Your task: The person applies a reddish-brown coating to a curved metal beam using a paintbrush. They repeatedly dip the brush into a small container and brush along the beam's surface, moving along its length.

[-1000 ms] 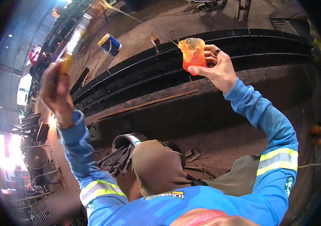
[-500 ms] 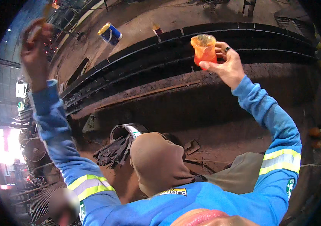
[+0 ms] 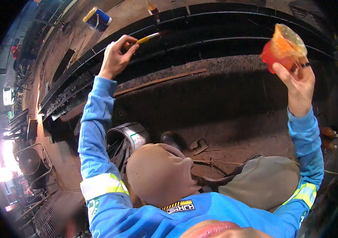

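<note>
My left hand (image 3: pixel 117 55) is closed around the handle of a small yellow paintbrush (image 3: pixel 143 40). The brush points right, its tip over the long black metal beams (image 3: pixel 200 47); whether the bristles touch them I cannot tell. On the right, my right hand (image 3: pixel 300 85) grips a cut-open plastic cup (image 3: pixel 282 49) with thumb and fingers. Red and orange paint coats the cup, which is tilted, its ragged rim up and to the right.
Beyond the beams stand a blue pail (image 3: pixel 103 20) and a bottle (image 3: pixel 152 8). A thin metal strip (image 3: pixel 161 81) lies on the near ground. By my knee a metal drum (image 3: pixel 135 134) holds dark flat bars. Two orange objects (image 3: pixel 328 133) sit far right; a round fan (image 3: pixel 31 162) stands left.
My left hand has come down and rightward with the brush, from the far upper left to over the beams. My right hand has moved right with the cup, now nearer and more tilted.
</note>
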Available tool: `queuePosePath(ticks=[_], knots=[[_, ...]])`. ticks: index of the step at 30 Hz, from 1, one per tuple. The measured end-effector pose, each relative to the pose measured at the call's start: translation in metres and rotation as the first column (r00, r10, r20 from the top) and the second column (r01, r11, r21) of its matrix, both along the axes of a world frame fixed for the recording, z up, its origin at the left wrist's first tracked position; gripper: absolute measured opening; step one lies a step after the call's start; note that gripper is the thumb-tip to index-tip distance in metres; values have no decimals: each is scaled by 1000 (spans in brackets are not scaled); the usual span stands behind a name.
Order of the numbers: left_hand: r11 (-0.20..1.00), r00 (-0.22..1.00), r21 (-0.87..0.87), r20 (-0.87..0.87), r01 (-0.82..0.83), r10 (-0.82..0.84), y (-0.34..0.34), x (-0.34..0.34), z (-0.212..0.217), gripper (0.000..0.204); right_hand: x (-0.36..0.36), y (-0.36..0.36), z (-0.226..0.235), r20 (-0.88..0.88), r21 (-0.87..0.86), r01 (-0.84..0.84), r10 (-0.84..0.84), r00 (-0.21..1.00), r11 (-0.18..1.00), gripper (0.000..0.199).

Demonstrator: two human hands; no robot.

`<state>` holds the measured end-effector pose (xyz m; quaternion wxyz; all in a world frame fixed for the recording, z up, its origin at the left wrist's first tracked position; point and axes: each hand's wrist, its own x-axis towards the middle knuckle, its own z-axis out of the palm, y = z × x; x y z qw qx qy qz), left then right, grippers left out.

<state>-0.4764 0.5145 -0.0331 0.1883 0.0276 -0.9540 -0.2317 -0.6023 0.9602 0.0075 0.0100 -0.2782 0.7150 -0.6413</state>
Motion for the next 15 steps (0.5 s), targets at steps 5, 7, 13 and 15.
queuePosePath(ticks=[5,7,13,15], knots=[[994,995,49,-20,-98,99,-10,7,15,15,14,16,-21,59,-77,32,-27,998,997,63],[989,990,83,-58,-121,126,-18,28,21,15,14,21,-24,73,-47,46,-42,996,998,63],[965,998,-257,10,60,-60,-3,-2,23,17,8,12,-30,31,-38,25,-24,999,999,61],[957,997,-287,-44,47,-62,-1,-19,28,15,11,9,-33,60,-56,-8,11,998,998,61]])
